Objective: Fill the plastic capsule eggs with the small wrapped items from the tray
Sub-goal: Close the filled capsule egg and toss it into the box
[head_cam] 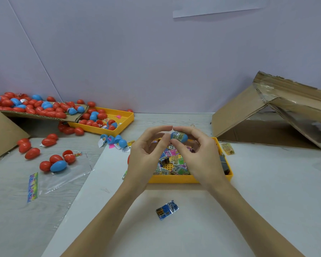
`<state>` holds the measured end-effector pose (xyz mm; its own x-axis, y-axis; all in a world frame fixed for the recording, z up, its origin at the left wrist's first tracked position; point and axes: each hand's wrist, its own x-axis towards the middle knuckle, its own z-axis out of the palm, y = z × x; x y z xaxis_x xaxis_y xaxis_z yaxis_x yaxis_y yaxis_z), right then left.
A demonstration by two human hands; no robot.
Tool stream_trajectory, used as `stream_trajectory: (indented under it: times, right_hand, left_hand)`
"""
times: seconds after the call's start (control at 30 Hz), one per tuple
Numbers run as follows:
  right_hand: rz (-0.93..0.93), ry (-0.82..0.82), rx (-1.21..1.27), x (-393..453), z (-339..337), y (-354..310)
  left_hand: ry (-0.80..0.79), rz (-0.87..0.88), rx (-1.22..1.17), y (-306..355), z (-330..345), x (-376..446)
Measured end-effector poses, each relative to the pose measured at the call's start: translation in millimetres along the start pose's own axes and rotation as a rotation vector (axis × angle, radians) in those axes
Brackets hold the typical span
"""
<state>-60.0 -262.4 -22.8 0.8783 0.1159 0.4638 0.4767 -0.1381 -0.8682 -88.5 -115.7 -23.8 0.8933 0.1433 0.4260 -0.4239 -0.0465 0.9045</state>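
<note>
Hands meet above a yellow tray near the middle of the desk, seen from a head camera looking down. The right hand pinches a blue capsule egg between thumb and curled fingers; a printed wrapper shows against the egg's blue shell, and I cannot tell whether the egg is closed or just a half. The left hand curls beside it, fingertips just touching the right hand's fingertip above the egg, and whether it grips the egg itself I cannot tell. Below the hands, the tray holds a heap of small wrapped items in green, pink, blue and white printed foil, with the tray's dotted yellow floor showing through in one gap. One blue wrapped item lies alone on the desk, nearer the front edge than the tray. Toward the desk's left edge lie loose red eggs and one blue egg on clear plastic film. At the far left corner, a cardboard flap carries a large pile of red and blue eggs, spilling into a second yellow tray. Open blue egg halves sit between the two trays. A torn cardboard box lies on its side at the far right corner.
</note>
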Motion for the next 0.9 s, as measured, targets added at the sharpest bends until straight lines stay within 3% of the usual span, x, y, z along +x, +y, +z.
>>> stream_trajectory:
  times: [0.43, 0.77, 0.9]
  right_hand:
    - [-0.179, 0.031, 0.013, -4.7, 2.1, -0.3]
    - [-0.429, 0.138, -0.290, -7.0, 5.5, 7.8]
    - [-0.447, 0.147, -0.338, -7.5, 6.7, 10.0]
  left_hand:
    - [0.034, -0.014, -0.067, -0.8, -3.4, 1.9]
    - [0.081, -0.040, -0.166, -7.9, -2.3, 1.7]
    - [0.072, -0.040, -0.127, -11.3, -3.0, 1.9]
